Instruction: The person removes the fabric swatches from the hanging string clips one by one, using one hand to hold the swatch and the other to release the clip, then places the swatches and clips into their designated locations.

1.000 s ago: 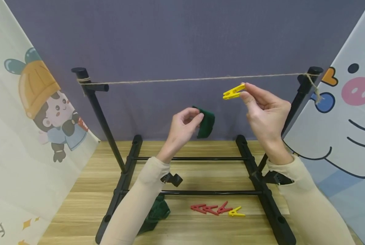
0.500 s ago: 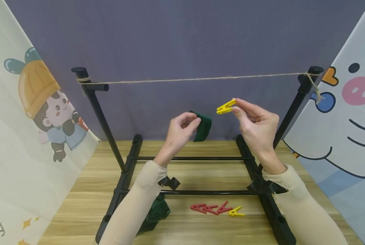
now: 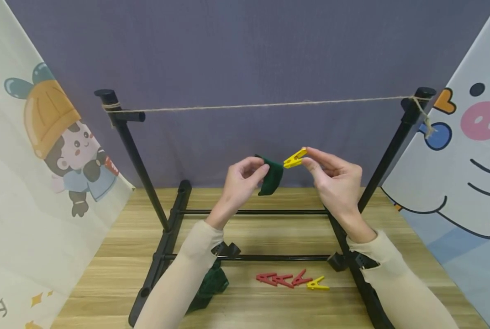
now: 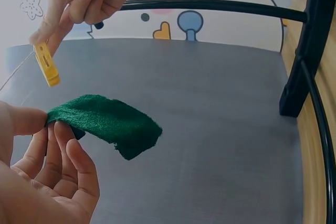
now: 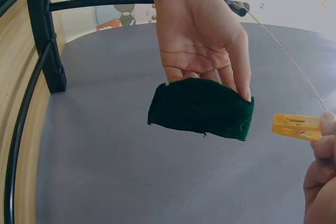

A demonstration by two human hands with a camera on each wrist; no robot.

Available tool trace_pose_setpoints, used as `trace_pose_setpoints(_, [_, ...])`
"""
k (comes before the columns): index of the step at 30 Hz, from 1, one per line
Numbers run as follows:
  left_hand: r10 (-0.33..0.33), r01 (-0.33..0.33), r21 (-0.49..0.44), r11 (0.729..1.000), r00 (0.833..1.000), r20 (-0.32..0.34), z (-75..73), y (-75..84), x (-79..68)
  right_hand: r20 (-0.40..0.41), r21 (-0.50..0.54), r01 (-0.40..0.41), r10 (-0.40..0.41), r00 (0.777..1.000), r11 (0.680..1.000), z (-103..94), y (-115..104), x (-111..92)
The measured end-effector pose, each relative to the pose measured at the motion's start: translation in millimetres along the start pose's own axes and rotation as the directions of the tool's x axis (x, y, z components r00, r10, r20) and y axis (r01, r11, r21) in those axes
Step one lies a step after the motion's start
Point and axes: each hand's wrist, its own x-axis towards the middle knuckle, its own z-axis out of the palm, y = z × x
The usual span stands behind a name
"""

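Between thumb and fingers my left hand (image 3: 241, 183) pinches a small dark green cloth (image 3: 271, 177) by its upper edge. The cloth bends over and hangs free in the left wrist view (image 4: 113, 124). My right hand (image 3: 338, 183) pinches a yellow clothespin (image 3: 295, 158) by its handle end. The clothespin's tip points left toward the cloth; a small gap parts them in the right wrist view (image 5: 295, 126). Both hands are below a thin twine line (image 3: 245, 106) strung between two black posts.
The black rack (image 3: 269, 258) stands on a wooden tabletop (image 3: 265, 310). Red clothespins (image 3: 283, 280) and another yellow clothespin (image 3: 318, 283) lie in front of its crossbar. A crumpled green cloth (image 3: 212, 283) is partly behind the left sleeve. A grey backdrop (image 3: 245, 50) stands behind.
My right hand has moved down and left, bringing the yellow clothespin close to the green cloth. The left hand has sunk slightly with the cloth still pinched.
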Motion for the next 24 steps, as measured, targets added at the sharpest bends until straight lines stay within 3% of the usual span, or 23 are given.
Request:
trace_pose_setpoints(6, [-0.028,0.028,-0.017,0.999,1.0,0.012,1.9,0.7,-3.7,0.01,0.021,-0.012,0.012,1.0,1.0,3.6,5,-5])
trace_pose_setpoints(13, [-0.016,0.015,0.042,0.999,0.999,0.032,1.9,23.7,-16.3,0.026,0.034,-0.007,0.006,1.0,0.999,6.2,11,-11])
trace_pose_setpoints(24, [-0.056,0.056,0.021,0.998,0.998,0.029,-3.6,12.0,-23.3,0.047,0.046,-0.04,0.037,0.998,0.998,8.5,17,-18])
